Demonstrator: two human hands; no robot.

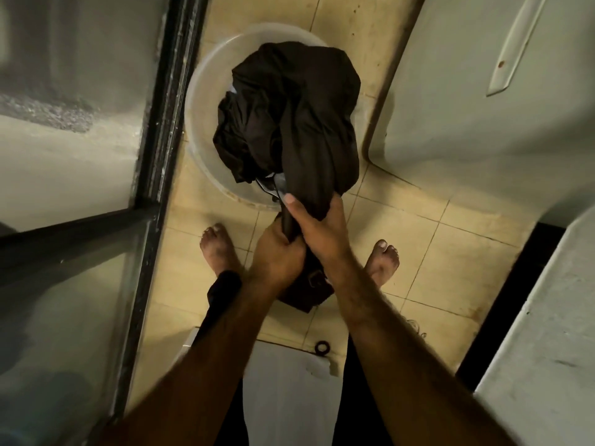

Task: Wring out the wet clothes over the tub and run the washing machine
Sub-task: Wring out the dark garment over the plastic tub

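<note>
Two hands, both closed tight on one item. Right hand: fingers wrapped round a dark garment where it is drawn into a thick rope, thumb laid along the cloth toward the tub. Left hand: just beneath the right and touching it, fist curled round the same rope, with the garment's loose end bunched below both hands. Garment, upper part: heaped in a mound filling the tub, a pale translucent basin on the tiled floor ahead of two bare feet. A scrap of lighter cloth shows under the mound, so more than one piece may lie there. Position of grip: above the tub's near rim and the floor beside it, not squarely over the basin. Step in hand, by judgement: wringing, the first part of the task. Next move calls for opposed turning of the wrists, a firm hold on slippery wet cloth, and a shift forward so runoff falls in the tub, not on the tiles. Also present: black-framed glass door, left; white cabinet with a long handle, right. Whether that is the washing machine cannot be told; the machine step looks not yet begun.
</note>
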